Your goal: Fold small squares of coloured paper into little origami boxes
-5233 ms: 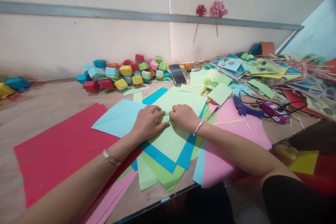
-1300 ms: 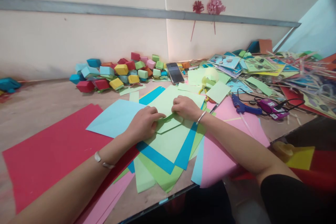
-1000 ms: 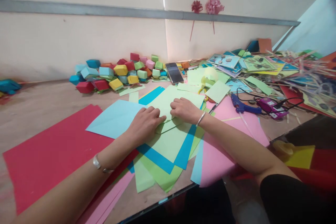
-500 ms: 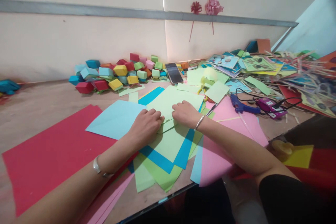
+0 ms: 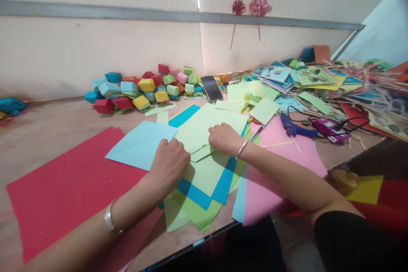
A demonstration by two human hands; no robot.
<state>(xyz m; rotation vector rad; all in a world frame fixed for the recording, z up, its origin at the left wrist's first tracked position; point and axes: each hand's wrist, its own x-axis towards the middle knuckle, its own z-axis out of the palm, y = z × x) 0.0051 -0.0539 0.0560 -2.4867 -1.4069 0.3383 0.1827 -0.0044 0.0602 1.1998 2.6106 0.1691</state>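
Observation:
A pale green sheet (image 5: 212, 123) with a folded lower edge lies over more green and blue sheets. My right hand (image 5: 225, 138), fingers curled together, grips the right part of its folded strip (image 5: 201, 153). At the sheet's lower left, my left hand (image 5: 170, 159) is closed in a loose fist, knuckles up; whatever its fingertips hold is hidden beneath them. Beside my left hand lies a light blue sheet (image 5: 135, 144), partly over a large red sheet (image 5: 73, 191).
Small coloured paper boxes (image 5: 146, 85) and a phone (image 5: 211, 88) stand along the wall. A blue glue gun (image 5: 296, 129) rests on pink sheets (image 5: 264, 182) at the right. Behind are picture cards (image 5: 272, 73) and sticks.
My left hand has slid left and slightly down along the folded edge, uncovering more of it. My right hand has stayed in nearly the same spot.

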